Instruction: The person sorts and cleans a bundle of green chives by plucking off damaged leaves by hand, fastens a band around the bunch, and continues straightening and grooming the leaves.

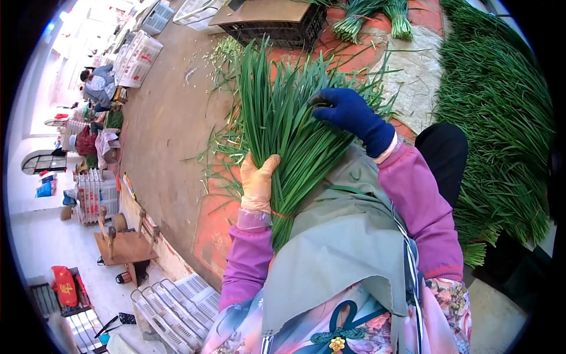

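A large bunch of long green leaves (289, 124) lies over the apron on the lap, with a red band round its lower part. My left hand (257, 182), in a pale orange glove, is wrapped round the left side of the bunch, thumb on top. My right hand (348, 115), in a dark blue glove, is at the upper right of the bunch. Its fingers are curled, with thumb and forefinger near some leaf tips. Whether it pinches a leaf is too small to tell.
A big heap of green leaves (495, 118) fills the right side. Tied bunches (354, 23) lie at the top beside a black crate (280, 29). Loose leaf scraps litter the floor. White crates (177, 312) stand at lower left. A co-worker (100, 85) sits far left.
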Available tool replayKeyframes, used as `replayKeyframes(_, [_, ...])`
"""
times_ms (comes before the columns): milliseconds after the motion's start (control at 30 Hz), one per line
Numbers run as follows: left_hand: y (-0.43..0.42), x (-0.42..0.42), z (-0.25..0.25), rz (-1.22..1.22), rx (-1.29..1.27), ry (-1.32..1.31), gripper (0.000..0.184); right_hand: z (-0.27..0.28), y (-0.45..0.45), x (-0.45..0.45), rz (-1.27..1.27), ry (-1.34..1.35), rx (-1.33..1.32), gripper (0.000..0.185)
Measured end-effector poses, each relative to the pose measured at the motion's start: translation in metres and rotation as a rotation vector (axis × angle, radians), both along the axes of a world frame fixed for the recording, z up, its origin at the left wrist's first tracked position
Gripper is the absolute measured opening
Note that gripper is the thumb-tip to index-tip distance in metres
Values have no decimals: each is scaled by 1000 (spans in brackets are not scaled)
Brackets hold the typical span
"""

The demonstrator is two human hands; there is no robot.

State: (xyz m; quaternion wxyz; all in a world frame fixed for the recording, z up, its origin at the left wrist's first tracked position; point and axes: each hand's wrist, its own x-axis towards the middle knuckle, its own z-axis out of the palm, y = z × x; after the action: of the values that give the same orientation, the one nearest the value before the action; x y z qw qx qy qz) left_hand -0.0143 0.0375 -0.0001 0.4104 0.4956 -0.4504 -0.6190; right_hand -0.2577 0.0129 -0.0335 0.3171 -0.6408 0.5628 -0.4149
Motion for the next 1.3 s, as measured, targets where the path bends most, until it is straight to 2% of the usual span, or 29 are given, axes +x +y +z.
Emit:
replayKeyframes(67, [-1, 1, -4, 1, -13, -11, 33, -1, 9, -1, 27, 32, 1, 26])
replayKeyframes(133, [-3, 3, -9, -15, -40, -22, 33, 9, 23, 0, -47, 335, -154, 20])
replayKeyframes(167, [-3, 2, -8, -8, -36, -20, 33, 18, 31, 2, -40, 336, -150, 20])
replayKeyframes(233, [-2, -2, -3, -12, -22, -28, 33, 48, 48, 9, -89, 591, -167, 12])
replayKeyframes(267, [-3, -1, -7, -15, -57, -37, 32, 59, 57, 12, -76, 593, -167, 12])
replayKeyframes(333, [-3, -2, -9, -21, -75, -56, 32, 74, 69, 18, 115, 342, -300, 11])
replayKeyframes(367, [-3, -3, -10, -40, -97, -78, 33, 68, 66, 22, 125, 342, -299, 11])
replayKeyframes(433, [-1, -7, -9, -43, -148, -85, 33, 56, 55, 35, 55, 2, -453, 14])
replayKeyframes(467, [-1, -7, -11, -52, -165, -136, 33, 54, 59, 37, 149, -359, 5, 18])
replayKeyframes(500, [-1, -8, -12, -62, -182, -189, 33, 55, 59, 41, 149, -359, 5, 18])
replayKeyframes(567, [2, -11, -11, -62, -175, -166, 33, 55, 57, 53, 179, -927, 395, 23])
replayKeyframes(600, [3, -10, -13, -69, -175, -137, 33, 45, 57, 60, 206, -1012, 375, 27])
replayKeyframes(667, [2, -11, -10, -77, -176, -109, 33, 28, 63, 73, 351, -909, 328, 26])
replayKeyframes(700, [0, -13, -5, -81, -114, -98, 33, -10, 68, 100, 519, -635, -314, 27])
replayKeyframes(733, [-1, -14, -2, -84, -49, -86, 33, 29, 90, 104, 768, -403, -309, 30])
replayKeyframes(767, [-1, -13, -6, -85, -42, -89, 33, 36, 106, 122, 880, -354, -317, 30])
replayKeyframes(800, [-3, -12, -11, -76, -36, -101, 33, 39, 120, 141, 943, -463, -285, 27])
replayKeyframes(833, [-7, -14, -11, -63, -36, -110, 33, 58, 120, 138, 1064, -341, -359, 22])
replayKeyframes(933, [-7, -12, -15, -53, -40, -87, 33, 74, 125, 133, 1152, -371, -215, 21])
replayKeyframes(1000, [-6, -11, -11, -50, -37, -94, 35, 85, 127, 117, 1158, -611, -195, 12])
replayKeyframes(1067, [-7, -8, -8, -39, -21, -49, 36, 102, 127, 64, 975, -515, -117, 15])
replayKeyframes(1133, [-9, -3, -12, -36, -17, 7, 37, 103, 124, 14, 882, -682, 87, 18])
replayKeyframes(1167, [-9, -2, -12, -29, -16, 9, 37, 93, 128, -8, 712, -663, 52, 16])
replayKeyframes(1200, [-9, -1, -11, -49, 1, -20, 38, 95, 141, -28, 410, -753, 423, 15])
replayKeyframes(1233, [-10, 0, -9, -71, 18, -50, 39, 88, 137, -30, 113, -534, 459, 16])
replayKeyframes(1267, [-10, -2, -2, -77, 18, -47, 39, 47, 130, -50, 68, -122, 261, 26])
replayKeyframes(1300, [-9, -5, 8, -112, 39, -154, 50, 33, 135, -55, 59, -121, 259, 26])
